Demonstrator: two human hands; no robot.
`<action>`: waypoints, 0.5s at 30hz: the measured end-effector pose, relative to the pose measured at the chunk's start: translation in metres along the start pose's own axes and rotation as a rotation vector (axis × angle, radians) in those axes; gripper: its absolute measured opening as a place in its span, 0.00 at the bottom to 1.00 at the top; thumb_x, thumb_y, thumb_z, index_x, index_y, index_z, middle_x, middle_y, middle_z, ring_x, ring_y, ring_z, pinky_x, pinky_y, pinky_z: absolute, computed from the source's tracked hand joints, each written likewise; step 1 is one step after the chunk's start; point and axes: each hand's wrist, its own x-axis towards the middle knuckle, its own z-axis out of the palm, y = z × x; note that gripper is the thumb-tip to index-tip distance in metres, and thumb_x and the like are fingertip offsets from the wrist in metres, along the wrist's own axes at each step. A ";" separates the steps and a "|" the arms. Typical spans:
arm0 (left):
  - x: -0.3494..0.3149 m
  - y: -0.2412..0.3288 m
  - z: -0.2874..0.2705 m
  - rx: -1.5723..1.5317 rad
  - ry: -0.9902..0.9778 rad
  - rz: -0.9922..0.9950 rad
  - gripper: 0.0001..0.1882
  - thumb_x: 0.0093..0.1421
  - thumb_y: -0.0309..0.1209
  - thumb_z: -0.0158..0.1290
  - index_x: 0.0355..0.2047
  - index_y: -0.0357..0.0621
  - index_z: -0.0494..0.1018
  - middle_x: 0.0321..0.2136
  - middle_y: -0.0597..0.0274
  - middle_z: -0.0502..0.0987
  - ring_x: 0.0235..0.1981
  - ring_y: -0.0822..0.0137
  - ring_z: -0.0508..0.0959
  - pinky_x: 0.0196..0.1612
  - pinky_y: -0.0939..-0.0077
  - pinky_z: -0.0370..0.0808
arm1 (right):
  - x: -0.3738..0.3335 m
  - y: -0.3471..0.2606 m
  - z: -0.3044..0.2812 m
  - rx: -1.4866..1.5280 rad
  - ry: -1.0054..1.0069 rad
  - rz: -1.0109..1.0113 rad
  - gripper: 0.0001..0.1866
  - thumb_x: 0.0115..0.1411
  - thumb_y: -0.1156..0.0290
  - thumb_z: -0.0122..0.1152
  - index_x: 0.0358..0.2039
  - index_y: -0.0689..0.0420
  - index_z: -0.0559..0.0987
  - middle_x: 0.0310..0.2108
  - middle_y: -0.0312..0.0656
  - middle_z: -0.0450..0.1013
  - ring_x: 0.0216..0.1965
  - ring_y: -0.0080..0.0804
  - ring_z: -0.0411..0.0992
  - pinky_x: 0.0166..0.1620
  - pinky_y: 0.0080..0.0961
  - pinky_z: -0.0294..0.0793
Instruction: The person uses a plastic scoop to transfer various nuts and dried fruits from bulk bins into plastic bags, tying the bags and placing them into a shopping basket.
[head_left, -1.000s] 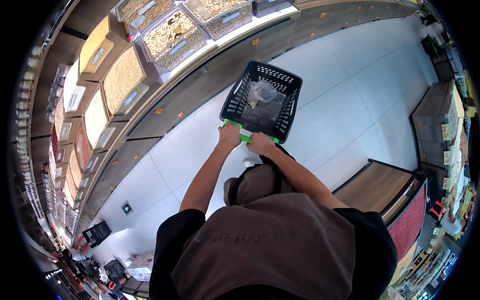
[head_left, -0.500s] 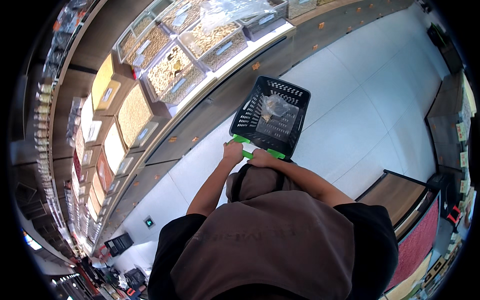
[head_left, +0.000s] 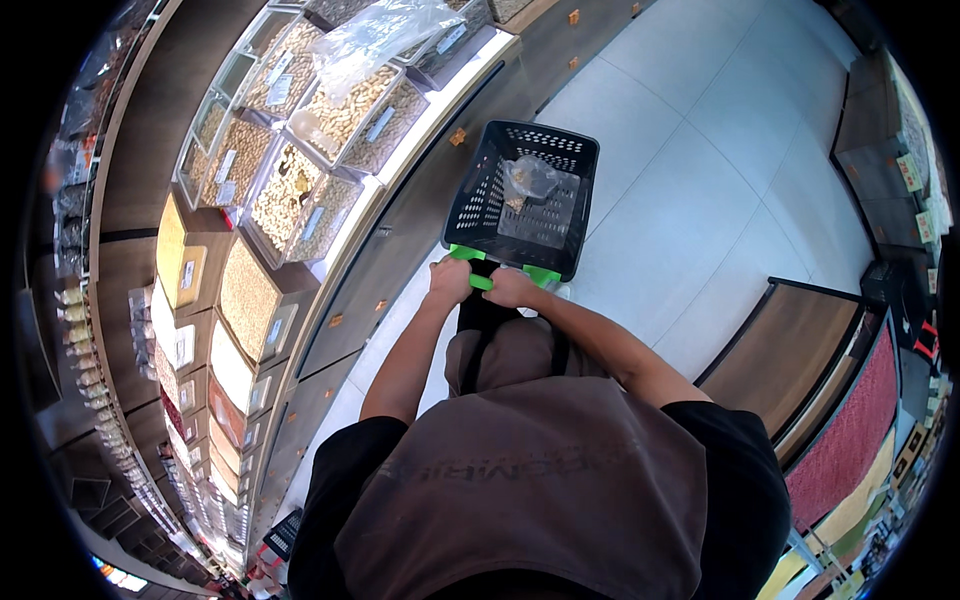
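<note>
- At the green handle (head_left: 482, 283), near end of the basket: your left hand (head_left: 451, 278) is curled closed round the left part; your right hand (head_left: 513, 287) is closed round the right part, close beside it. Finger undersides hidden, so can't tell how tight.
- Both hands sit near mid-handle. Likely risk: uneven push or pull twists the basket, since a narrow grip gives little leverage.
- Black basket (head_left: 468, 212) is straight ahead of you, beyond the handle, over the pale floor (head_left: 665, 185). What carries it is hidden; can't tell if wheels could catch.
- Inside it, a clear plastic bag (head_left: 532, 178) with some pale bits, lying toward the far end. Can't see if it's tied; if loose, a jolt could spill them.
- Left of the basket, the wooden display front (head_left: 400, 240) runs close. Veer left and the basket side could scrape it.
- Above that, a clear plastic sheet (head_left: 385, 42) drapes over the nut bins (head_left: 350, 100). Your sleeve or arm could snag it if you lean in.
- Right side, low wooden stand (head_left: 785, 345), near your right elbow. Turn sharply right and you could bump its edge.
</note>
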 end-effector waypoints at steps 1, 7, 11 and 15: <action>0.008 -0.002 -0.004 -0.001 -0.001 0.026 0.08 0.50 0.35 0.59 0.28 0.46 0.81 0.35 0.53 0.82 0.46 0.55 0.79 0.47 0.48 0.71 | 0.002 -0.001 -0.007 0.008 0.004 0.025 0.20 0.50 0.58 0.59 0.32 0.65 0.83 0.35 0.60 0.79 0.40 0.55 0.78 0.46 0.46 0.77; 0.055 -0.004 -0.055 0.029 -0.128 0.154 0.10 0.50 0.41 0.60 0.29 0.51 0.83 0.39 0.54 0.81 0.49 0.55 0.77 0.55 0.51 0.68 | 0.033 0.011 -0.037 0.036 0.097 0.006 0.20 0.51 0.56 0.64 0.33 0.64 0.83 0.35 0.59 0.78 0.38 0.56 0.77 0.43 0.46 0.76; 0.099 -0.027 -0.069 0.120 0.112 0.728 0.09 0.48 0.38 0.62 0.28 0.49 0.82 0.44 0.59 0.75 0.55 0.58 0.71 0.63 0.56 0.62 | 0.062 0.025 -0.051 0.002 0.073 -0.008 0.23 0.52 0.54 0.63 0.34 0.64 0.82 0.34 0.59 0.78 0.38 0.56 0.77 0.42 0.46 0.75; 0.142 -0.039 -0.084 -0.045 0.187 0.923 0.10 0.47 0.37 0.60 0.28 0.47 0.82 0.40 0.55 0.79 0.50 0.57 0.76 0.55 0.62 0.71 | 0.072 0.010 -0.087 -0.004 0.105 0.074 0.22 0.52 0.54 0.63 0.33 0.64 0.83 0.34 0.59 0.78 0.37 0.56 0.77 0.43 0.45 0.75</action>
